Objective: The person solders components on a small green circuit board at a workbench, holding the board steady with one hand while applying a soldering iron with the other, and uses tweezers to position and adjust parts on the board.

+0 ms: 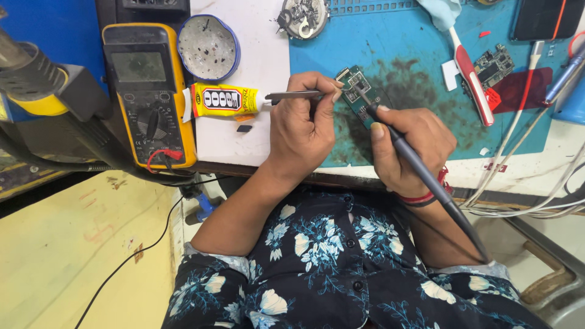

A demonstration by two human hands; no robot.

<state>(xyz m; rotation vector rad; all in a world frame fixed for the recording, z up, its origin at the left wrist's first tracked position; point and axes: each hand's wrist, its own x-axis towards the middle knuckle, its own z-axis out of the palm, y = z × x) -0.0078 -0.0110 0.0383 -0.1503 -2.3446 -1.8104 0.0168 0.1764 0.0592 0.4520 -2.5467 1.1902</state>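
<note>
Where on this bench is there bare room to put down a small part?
Free: the white sheet between the glue tube and the left hand, and the blue mat between the circuit board and the red-handled tool. Crowded: the right edge, with white cables and a second board, and around the right hand.

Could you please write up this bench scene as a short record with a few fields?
Left hand: grips metal tweezers, tips at the board
Right hand: holds a soldering iron, tip on the board
Work piece: small green circuit board on the blue mat
Left of the hands: yellow glue tube, yellow multimeter, round blue-rimmed dish
Right of the hands: second circuit board, white cables
</note>
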